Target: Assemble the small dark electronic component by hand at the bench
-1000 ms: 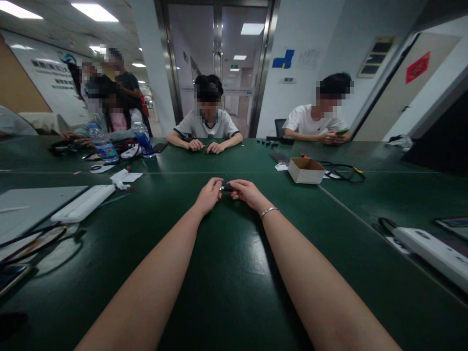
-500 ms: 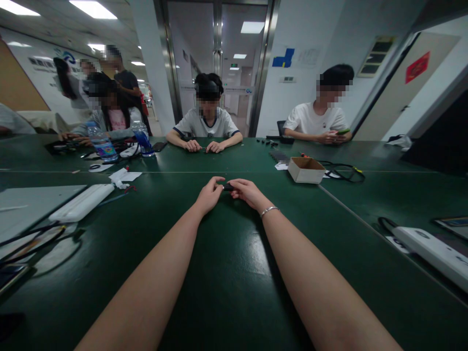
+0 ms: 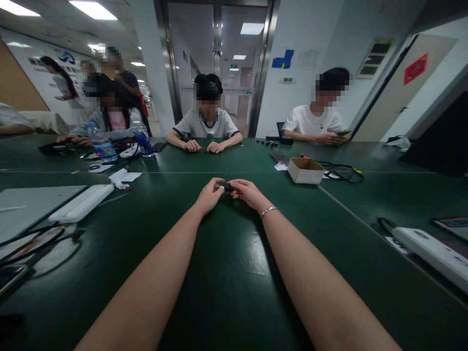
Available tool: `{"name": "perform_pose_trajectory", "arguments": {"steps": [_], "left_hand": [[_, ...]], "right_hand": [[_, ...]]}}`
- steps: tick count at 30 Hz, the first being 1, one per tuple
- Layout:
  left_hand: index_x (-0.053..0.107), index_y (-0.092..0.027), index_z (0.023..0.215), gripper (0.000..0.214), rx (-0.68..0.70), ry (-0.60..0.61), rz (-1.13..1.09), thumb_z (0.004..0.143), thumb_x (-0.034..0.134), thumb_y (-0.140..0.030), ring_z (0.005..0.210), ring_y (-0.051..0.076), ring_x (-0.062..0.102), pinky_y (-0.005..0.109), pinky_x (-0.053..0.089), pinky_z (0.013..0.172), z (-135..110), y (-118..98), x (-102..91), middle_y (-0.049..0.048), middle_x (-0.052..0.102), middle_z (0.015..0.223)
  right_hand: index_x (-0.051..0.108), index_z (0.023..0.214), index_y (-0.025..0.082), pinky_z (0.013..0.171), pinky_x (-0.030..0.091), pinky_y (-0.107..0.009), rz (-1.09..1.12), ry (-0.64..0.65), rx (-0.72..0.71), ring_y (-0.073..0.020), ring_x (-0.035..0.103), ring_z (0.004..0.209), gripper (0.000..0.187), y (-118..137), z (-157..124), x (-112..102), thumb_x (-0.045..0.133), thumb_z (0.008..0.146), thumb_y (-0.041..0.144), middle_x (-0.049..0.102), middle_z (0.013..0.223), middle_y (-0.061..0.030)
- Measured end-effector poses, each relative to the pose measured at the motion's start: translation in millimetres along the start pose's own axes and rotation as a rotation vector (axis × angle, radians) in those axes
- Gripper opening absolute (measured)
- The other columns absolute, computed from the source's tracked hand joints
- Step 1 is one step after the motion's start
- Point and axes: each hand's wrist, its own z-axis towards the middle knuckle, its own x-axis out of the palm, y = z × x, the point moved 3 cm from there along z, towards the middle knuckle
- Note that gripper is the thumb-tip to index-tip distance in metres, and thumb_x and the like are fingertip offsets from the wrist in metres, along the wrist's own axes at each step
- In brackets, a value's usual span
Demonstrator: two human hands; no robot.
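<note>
Both my hands meet over the green table (image 3: 226,273), around a small black stick-like object (image 3: 228,187) with a silvery left end. My right hand (image 3: 248,192), with a silver bracelet at its wrist, pinches the black part between thumb and fingers. The fingers of my left hand (image 3: 211,196) close on the silvery end from the other side. The object is too small and partly covered, so its exact kind cannot be made out.
An open cardboard box (image 3: 305,174) stands to the right, with black cables behind it. White power strips (image 3: 82,202) lie at left and right. Two bottles (image 3: 102,142) stand at the back left. A person (image 3: 206,124) sits opposite, and others sit further off.
The silvery left end of the object now shows more between my hands. My left fingers have shifted slightly around it; my right hand stays in place.
</note>
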Motion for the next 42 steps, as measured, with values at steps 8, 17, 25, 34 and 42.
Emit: {"name": "perform_pose_trajectory", "arguments": {"steps": [8, 17, 25, 34, 42], "left_hand": [[0.058, -0.019, 0.111, 0.030, -0.016, 0.024, -0.012, 0.087, 0.045, -0.029, 0.061, 0.012, 0.049, 0.023, 0.038, 0.057, 0, 1, 0.2, -0.0009, 0.055, 0.069], [0.058, -0.018, 0.111, 0.030, -0.032, 0.022, -0.017, 0.086, 0.043, -0.029, 0.061, 0.012, 0.049, 0.024, 0.038, 0.060, -1, -2, 0.5, -0.0010, 0.054, 0.068], [0.058, -0.018, 0.111, 0.031, -0.055, 0.056, -0.022, 0.086, 0.041, -0.026, 0.059, 0.012, 0.048, 0.023, 0.038, 0.058, -2, -3, 1.4, -0.0014, 0.053, 0.066], [0.059, -0.018, 0.110, 0.032, -0.019, 0.030, 0.012, 0.086, 0.039, -0.027, 0.054, 0.011, 0.045, 0.023, 0.035, 0.054, -2, -3, 0.6, -0.0026, 0.051, 0.060], [0.058, -0.016, 0.109, 0.030, -0.014, 0.010, -0.032, 0.086, 0.040, -0.023, 0.053, 0.011, 0.043, 0.022, 0.034, 0.054, -5, -12, -1.5, -0.0035, 0.047, 0.057]], "right_hand": [[0.067, 0.085, 0.011, 0.046, 0.050, -0.014, -0.003, 0.011, 0.001, -0.0076, 0.058, 0.050, 0.006, 0, 0, 0, 0.062, 0.084, 0.008, 0.064, 0.065, -0.0035], [0.068, 0.084, 0.012, 0.046, 0.051, -0.014, -0.009, 0.018, 0.009, -0.0077, 0.058, 0.051, 0.003, 1, -1, 1, 0.066, 0.082, 0.010, 0.063, 0.064, -0.0026], [0.068, 0.084, 0.012, 0.046, 0.052, -0.014, -0.014, 0.016, 0.008, -0.0077, 0.058, 0.051, 0.004, 1, 0, 1, 0.066, 0.082, 0.010, 0.063, 0.065, -0.0026], [0.065, 0.093, 0.013, 0.050, 0.053, -0.013, -0.016, 0.072, -0.002, -0.0068, 0.060, 0.053, 0.019, 3, -3, 1, 0.061, 0.079, 0.001, 0.064, 0.069, -0.0009], [0.058, 0.100, 0.013, 0.043, 0.050, -0.017, -0.137, 0.143, 0.057, -0.0101, 0.058, 0.046, 0.011, 4, -3, 4, 0.054, 0.091, 0.019, 0.062, 0.062, -0.0018]]}}
